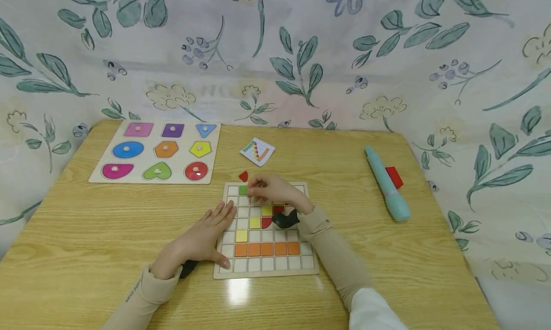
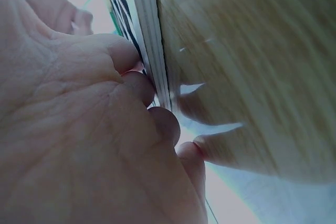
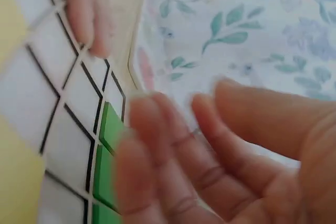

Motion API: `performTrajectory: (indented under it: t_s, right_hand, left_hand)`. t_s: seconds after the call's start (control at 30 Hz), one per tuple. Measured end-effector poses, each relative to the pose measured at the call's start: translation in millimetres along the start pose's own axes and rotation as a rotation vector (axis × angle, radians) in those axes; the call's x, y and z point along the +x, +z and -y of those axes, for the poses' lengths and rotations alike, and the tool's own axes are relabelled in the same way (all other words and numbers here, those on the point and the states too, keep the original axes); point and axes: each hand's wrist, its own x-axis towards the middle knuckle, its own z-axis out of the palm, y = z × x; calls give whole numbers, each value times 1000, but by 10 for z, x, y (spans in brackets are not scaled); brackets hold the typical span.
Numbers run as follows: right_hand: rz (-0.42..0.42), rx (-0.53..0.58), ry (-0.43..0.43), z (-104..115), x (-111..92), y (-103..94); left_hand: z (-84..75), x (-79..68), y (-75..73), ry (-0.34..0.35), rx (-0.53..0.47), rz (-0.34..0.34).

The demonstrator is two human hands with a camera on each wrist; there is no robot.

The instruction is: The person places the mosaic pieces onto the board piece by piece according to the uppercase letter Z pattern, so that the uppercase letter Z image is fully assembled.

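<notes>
A wooden grid board [image 1: 267, 275] lies on the table with coloured tiles in its cells. My left hand [image 1: 200, 236] rests with spread fingers along its left edge; in the left wrist view the fingertips are right at the board's side. Over the top rows hovers my right hand [image 1: 275, 191], fingers loosely bent, nothing visible between them in the right wrist view. Beside its fingertips is a green tile [image 1: 243, 190], part of a green row [image 3: 107, 174] partly hidden by the hand. Yellow tiles [image 1: 241, 236] climb diagonally beside a red rounded tile [image 1: 266, 222], above a row of orange tiles [image 1: 267, 249].
A loose red piece [image 1: 243, 176] lies just beyond the board's top edge. Farther back is a pattern card [image 1: 251, 151]. A knobbed shape puzzle [image 1: 142, 181] sits at the back left. On the right are a turquoise wand-shaped object [image 1: 387, 186] and a red block [image 1: 394, 177].
</notes>
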Motion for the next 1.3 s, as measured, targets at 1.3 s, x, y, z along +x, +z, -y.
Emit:
performTrajectory:
  t_s: [1.3]
  right_hand:
    - [-271, -374, 30, -151, 392, 17]
  left_hand:
    - [46, 17, 48, 8, 18, -10]
